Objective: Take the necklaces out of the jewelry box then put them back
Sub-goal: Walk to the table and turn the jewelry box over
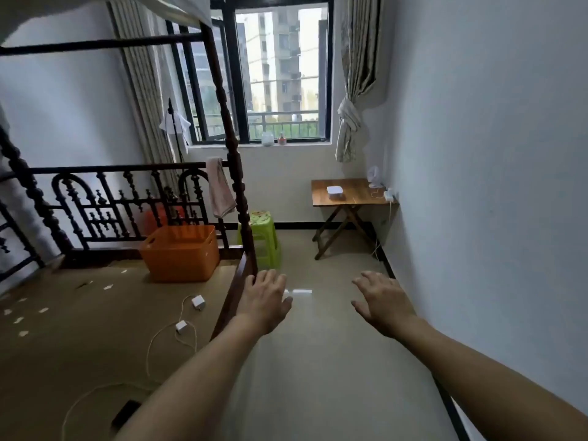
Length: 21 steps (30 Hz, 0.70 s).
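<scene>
A: How are the hands held?
B: Left hand [265, 300] and right hand [383, 300] are spread, empty, over bare floor.
A: The box?
B: A small white box [335, 191] is seen on the folding table [353, 198], well apart; a green stool [261, 240] and bedpost [237, 173] are noted left of the path.

Distant white box [335, 191], contents indiscernible

Only one view is given, taken from a camera worn on the person's head. The room is seen from standing height, looking forward and down across the floor [318, 361] toward the window [280, 74] on the far wall. Both arms are seen reaching out from the bottom edge. The folding table [350, 192] is seen far off, by the right wall.
</scene>
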{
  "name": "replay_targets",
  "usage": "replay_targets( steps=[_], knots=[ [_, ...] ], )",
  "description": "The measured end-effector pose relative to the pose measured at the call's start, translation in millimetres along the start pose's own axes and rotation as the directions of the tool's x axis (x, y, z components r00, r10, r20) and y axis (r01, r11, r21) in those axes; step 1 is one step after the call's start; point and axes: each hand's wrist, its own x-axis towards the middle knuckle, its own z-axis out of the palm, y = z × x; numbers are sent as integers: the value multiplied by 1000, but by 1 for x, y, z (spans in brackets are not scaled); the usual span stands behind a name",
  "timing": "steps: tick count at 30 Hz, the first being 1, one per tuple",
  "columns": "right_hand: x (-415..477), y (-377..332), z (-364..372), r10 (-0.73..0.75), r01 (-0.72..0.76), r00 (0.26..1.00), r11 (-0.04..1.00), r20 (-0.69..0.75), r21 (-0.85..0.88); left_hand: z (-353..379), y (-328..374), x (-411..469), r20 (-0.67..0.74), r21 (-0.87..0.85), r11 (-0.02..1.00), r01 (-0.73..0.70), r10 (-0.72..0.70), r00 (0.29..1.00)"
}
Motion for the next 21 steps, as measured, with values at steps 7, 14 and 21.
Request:
replay_targets(
  steps=[7,14,21],
  knots=[
    [118,52,32,69,-68,998,997,-9,18,32,-23,132,9,15,998,-63,63,998],
    [255,132,103,48,-48,999,998,8,28,95,-38,287,37,15,998,-55,54,998],
    [407,205,134,28,-29,999,999,38,42,120,-58,439,24,-12,1000,20,-20,1000]
  ],
)
